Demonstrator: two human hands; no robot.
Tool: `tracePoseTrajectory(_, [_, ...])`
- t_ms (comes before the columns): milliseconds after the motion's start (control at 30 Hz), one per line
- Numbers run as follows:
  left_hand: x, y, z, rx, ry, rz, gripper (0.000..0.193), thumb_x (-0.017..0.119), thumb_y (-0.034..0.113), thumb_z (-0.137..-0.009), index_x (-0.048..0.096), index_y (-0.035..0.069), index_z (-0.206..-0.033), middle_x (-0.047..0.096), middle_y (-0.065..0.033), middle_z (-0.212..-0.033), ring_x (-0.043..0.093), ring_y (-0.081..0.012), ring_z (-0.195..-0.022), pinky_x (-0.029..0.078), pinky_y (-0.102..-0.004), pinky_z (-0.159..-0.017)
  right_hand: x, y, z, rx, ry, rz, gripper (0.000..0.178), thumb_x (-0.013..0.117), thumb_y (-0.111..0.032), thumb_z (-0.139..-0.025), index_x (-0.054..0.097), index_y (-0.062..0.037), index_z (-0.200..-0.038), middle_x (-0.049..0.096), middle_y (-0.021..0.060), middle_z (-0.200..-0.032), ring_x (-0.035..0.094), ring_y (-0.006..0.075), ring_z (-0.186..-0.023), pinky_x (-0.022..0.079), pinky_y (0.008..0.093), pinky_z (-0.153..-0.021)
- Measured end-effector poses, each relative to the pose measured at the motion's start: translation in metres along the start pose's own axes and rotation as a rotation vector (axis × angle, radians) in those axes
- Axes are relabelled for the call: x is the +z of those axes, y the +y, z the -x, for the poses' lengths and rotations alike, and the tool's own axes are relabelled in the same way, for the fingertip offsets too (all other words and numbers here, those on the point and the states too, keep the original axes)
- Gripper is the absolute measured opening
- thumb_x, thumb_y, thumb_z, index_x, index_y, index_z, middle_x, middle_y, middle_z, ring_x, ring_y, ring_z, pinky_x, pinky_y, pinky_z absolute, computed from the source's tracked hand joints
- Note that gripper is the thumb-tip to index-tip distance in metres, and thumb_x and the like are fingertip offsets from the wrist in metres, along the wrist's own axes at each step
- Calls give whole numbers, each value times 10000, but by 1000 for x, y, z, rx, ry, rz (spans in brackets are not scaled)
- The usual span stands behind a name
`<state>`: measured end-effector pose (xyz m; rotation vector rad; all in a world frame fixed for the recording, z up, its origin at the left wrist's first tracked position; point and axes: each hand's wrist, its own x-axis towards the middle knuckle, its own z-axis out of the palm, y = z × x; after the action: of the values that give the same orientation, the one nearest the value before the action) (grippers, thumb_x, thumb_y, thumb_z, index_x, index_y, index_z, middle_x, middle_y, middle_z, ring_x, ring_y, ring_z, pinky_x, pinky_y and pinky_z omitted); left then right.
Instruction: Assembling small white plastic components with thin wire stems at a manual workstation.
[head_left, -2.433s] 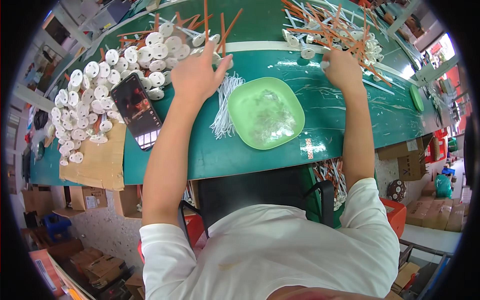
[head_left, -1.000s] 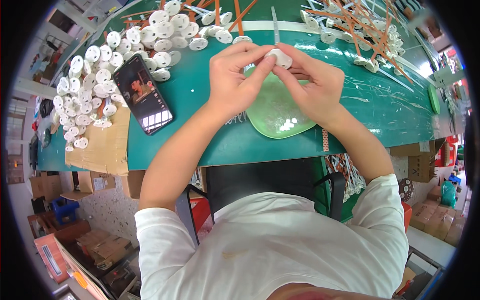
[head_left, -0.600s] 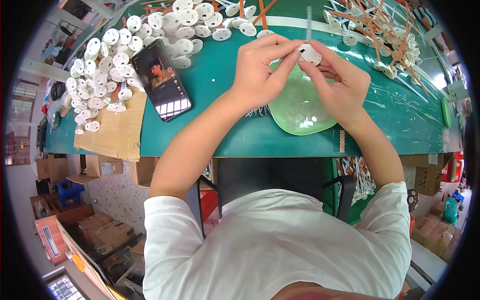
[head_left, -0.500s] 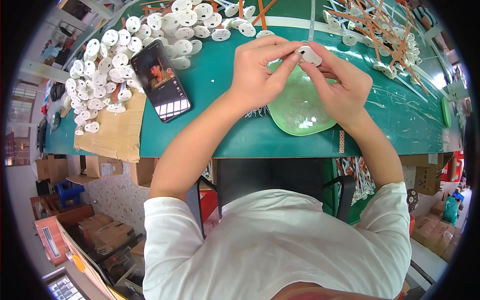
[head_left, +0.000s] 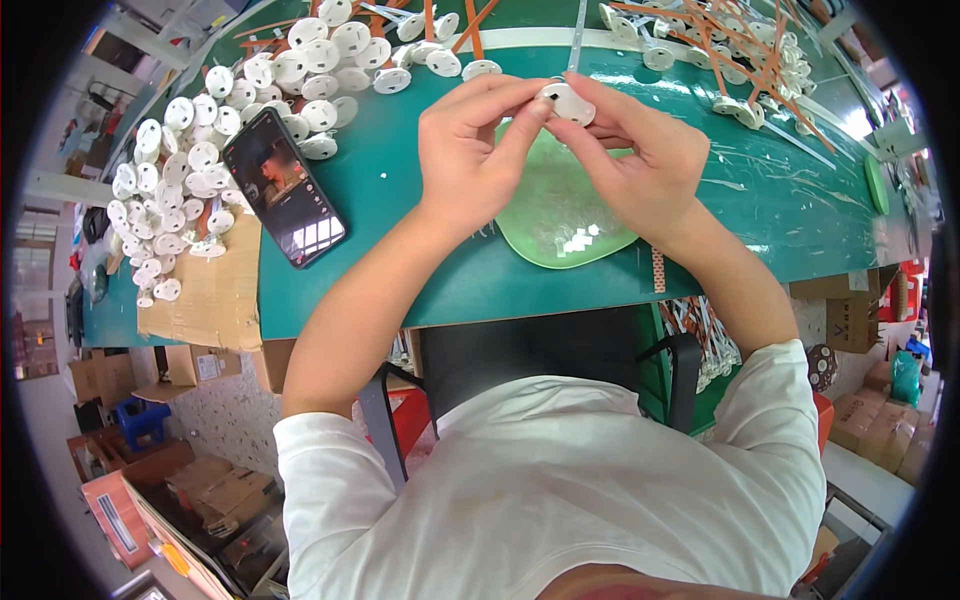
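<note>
Together, left hand (head_left: 468,155) and right hand (head_left: 645,160) clamp their fingertips on a round white disc (head_left: 570,105); a smooth bowl (head_left: 520,212) lies near the worktop's (head_left: 455,285) front edge.

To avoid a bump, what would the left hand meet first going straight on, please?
Past the white disc it holds, the left hand would likely meet the right hand, though depth is unclear.

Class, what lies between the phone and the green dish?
The head view shows green tabletop, the left forearm crossing over it, and partly hidden white strands beside the dish.
</note>
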<state>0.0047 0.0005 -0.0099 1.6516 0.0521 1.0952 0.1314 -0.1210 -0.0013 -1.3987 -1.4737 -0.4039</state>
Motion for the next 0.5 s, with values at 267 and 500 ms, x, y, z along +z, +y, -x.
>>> tracePoseTrajectory(267, [1,0,1,-12,-22,60,201,698,-41,-889,738,-44,-1086,696,-102,-972,642,-146,-871,518,-258,-744,-4,-3,-2,-22,-17,25,403,831,-5,-789,713,-2,-1174,766,122,-905,745,137,-739,610,241,-644])
tracePoseTrajectory(500, [-1,-5,0,36,-29,2,226,698,-3,-862,771,21,-1075,680,-68,-882,605,-116,-796,438,-244,-617,-7,-5,-1,-4,-25,11,347,814,12,-800,723,10,-1135,766,100,-887,742,127,-741,607,237,-661])
